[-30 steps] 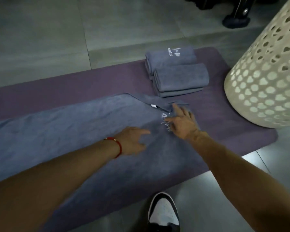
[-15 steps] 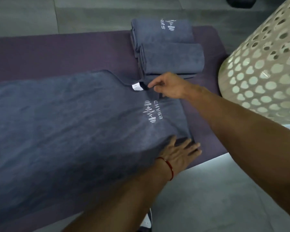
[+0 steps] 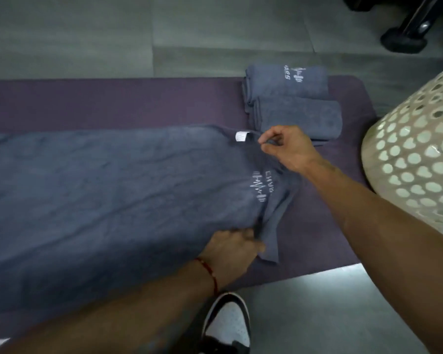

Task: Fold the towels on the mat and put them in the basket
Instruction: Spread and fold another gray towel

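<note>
A long grey-blue towel (image 3: 108,190) with a white logo lies spread along the purple mat (image 3: 113,103). My right hand (image 3: 288,146) pinches its far right corner beside the white label. My left hand (image 3: 232,247), red string on the wrist, grips the near right corner, and the right edge is lifted and bunched between the two hands. Two folded grey towels (image 3: 296,106) are stacked at the mat's far right end. The white perforated basket (image 3: 417,154) stands at the right, off the mat's end.
Grey tiled floor (image 3: 87,34) surrounds the mat. A black-and-white shoe (image 3: 226,325) stands just in front of the mat's near edge. A black stand foot (image 3: 404,42) sits on the floor at the top right.
My left hand went from lying flat on the towel's near right corner to gripping it. Both hands have raised the right edge, which now puckers off the mat.
</note>
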`<state>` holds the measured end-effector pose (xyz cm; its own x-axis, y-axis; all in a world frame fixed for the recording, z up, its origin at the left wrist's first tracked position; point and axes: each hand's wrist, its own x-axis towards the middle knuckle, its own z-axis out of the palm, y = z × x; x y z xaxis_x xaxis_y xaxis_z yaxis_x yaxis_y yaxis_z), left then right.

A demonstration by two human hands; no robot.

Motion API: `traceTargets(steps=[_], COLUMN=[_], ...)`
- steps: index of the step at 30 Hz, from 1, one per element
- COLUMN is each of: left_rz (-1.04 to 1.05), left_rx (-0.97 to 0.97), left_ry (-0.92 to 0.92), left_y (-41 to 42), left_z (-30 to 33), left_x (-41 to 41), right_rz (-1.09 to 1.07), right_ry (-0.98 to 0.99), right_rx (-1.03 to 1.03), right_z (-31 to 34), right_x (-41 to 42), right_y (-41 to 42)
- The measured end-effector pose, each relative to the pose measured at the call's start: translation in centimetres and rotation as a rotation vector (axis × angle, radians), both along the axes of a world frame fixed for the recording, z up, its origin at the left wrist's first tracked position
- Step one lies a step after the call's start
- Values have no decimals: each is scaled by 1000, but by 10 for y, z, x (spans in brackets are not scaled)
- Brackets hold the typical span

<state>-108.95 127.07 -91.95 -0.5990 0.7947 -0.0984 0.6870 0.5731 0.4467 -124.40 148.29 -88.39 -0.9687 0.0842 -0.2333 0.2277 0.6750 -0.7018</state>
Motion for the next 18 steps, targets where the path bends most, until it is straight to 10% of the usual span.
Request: traceTargets(steps=[4,10,18], left_rz=[104,284,871], left_rx=[-130,-290,-109], left_ry=[-270,-213,-148], left_y=[-115,-295,-487], left_z=[44,128,150], left_x=[-17,-1,74], right_rz=[-11,62,320], right_ry=[68,-129,106], right_rx=[4,-220,129], right_z=[36,111,164], right_x=[9,7,0], right_y=[-51,-167,-322])
